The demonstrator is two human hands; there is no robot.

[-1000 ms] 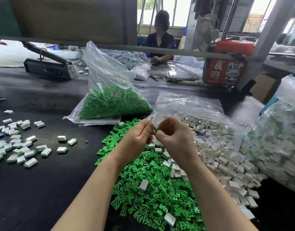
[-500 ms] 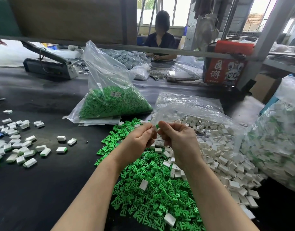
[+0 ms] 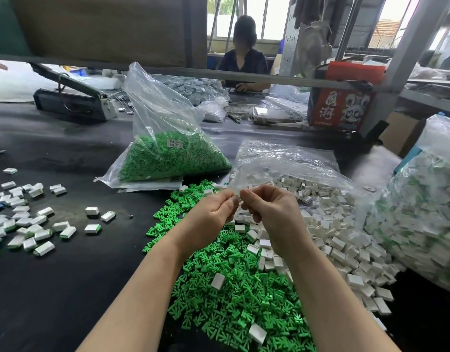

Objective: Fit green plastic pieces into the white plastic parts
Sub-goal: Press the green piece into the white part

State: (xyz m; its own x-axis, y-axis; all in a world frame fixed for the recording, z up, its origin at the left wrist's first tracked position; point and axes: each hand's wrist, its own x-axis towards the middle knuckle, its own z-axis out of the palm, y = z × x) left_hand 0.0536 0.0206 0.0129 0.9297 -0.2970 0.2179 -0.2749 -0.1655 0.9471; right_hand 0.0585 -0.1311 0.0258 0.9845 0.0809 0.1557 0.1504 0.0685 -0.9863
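While both hands meet above the heaps, the black work table [image 3: 66, 288] carries the stock listed below.
Left hand [image 3: 213, 212]: fingers curled, fingertips pinched at the meeting point with the other hand; what it pinches is too hidden to tell.
Right hand [image 3: 272, 212]: fingers curled likewise, thumb tip touching the left fingertips; the held item cannot be made out.
Loose green plastic pieces [image 3: 231, 295]: a heap under the wrists, running from the centre towards 6 o'clock.
Loose white rectangular plastic parts [image 3: 346, 250]: a heap at 3 o'clock of the hands, touching the green heap, spilling from an open clear plastic bag [image 3: 282, 161].
Fitted white blocks with green edges [image 3: 28, 224]: scattered at 9 o'clock, well apart from the heaps.
Clear bag of green pieces [image 3: 168, 148]: at 11 o'clock, labelled, upright.
Large clear bag of white-and-green blocks [image 3: 427, 212]: at 3 o'clock, the far edge.
Red printed box [image 3: 343, 97]: at 1 o'clock.
Seated person in dark top [image 3: 244, 62]: at 12 o'clock, across the table.
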